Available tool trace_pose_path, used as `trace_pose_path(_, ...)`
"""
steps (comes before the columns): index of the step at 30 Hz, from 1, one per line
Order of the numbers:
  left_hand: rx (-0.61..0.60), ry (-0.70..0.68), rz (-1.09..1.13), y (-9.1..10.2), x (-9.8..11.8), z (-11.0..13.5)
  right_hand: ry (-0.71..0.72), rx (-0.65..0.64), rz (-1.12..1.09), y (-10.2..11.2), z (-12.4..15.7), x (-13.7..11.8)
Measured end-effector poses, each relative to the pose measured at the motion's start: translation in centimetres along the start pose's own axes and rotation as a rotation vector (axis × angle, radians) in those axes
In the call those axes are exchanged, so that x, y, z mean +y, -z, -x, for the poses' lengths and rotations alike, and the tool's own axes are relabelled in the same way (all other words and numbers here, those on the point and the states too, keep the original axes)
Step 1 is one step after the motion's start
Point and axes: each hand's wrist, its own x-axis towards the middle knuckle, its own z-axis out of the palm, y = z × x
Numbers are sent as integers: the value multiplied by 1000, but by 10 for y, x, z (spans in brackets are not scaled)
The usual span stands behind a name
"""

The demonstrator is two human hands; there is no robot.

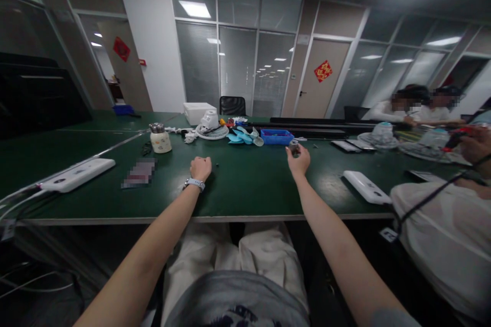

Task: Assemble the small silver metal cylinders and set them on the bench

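- Underneath everything, the green table (245, 194) runs wide and bears all the rest.
- At the right edge a neighbouring person (441, 235) in white sits close. Their hand (475, 145) with a red tool is at work apart from the wearer's hands.
- Two white power strips lie flat: one (79, 173) far left, the other (366, 186) just right of the right forearm, where an elbow could catch it.
- Farther back stand a white fan (211, 130), a blue tray (276, 136) and a cream flask (160, 140), all well beyond both hands.
- The left hand (200, 167) rests on the table curled into a fist. Whether anything is inside it cannot be told.
- The right hand (299, 161) is raised slightly, its fingertips pinched around a small round part (294, 145).
- That part looks grey and metallic, so it is probably light, rigid and smooth, and apt to roll if dropped. Its rim seems the surest place to hold.
- A tiny dark piece (217, 165) lies just beside the left fist.
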Motion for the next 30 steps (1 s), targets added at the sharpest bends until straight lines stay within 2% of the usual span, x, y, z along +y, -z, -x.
trace_pose_path(2,-6,-17,-20,1,0,1,-150,97,101,8,-5,11)
trace_pose_path(4,-14,-29,-38,2,1,2,-327,127,184,14,-6,19)
trace_pose_path(7,-29,-34,-59,3,1,3,-558,56,281,16,-5,26)
trace_pose_path(10,-41,-41,-70,3,1,3,-675,-49,353,15,-3,29)
trace_pose_path(14,-47,-40,-76,5,2,4,-673,-94,376,13,-1,29)
trace_pose_path(17,-48,-34,-74,5,3,5,-618,50,391,20,-2,16)
trace_pose_path(19,-41,-28,-75,5,3,5,-469,162,401,27,-3,-2)
trace_pose_path(21,-31,-26,-72,4,3,4,-251,172,347,31,0,-29)
trace_pose_path(22,-26,-24,-69,3,3,4,-138,126,294,30,5,-45)
trace_pose_path(24,-18,-25,-59,2,2,3,73,-74,153,19,20,-79)
trace_pose_path(27,-5,-28,-55,2,1,3,311,-596,-56,-15,54,-128)
trace_pose_path(28,0,-30,-56,2,1,2,322,-764,-83,-29,66,-142)
trace_pose_path(29,6,-31,-60,2,1,2,285,-875,-76,-43,77,-154)
trace_pose_path(30,10,-30,-63,1,0,2,245,-930,-56,-57,88,-165)
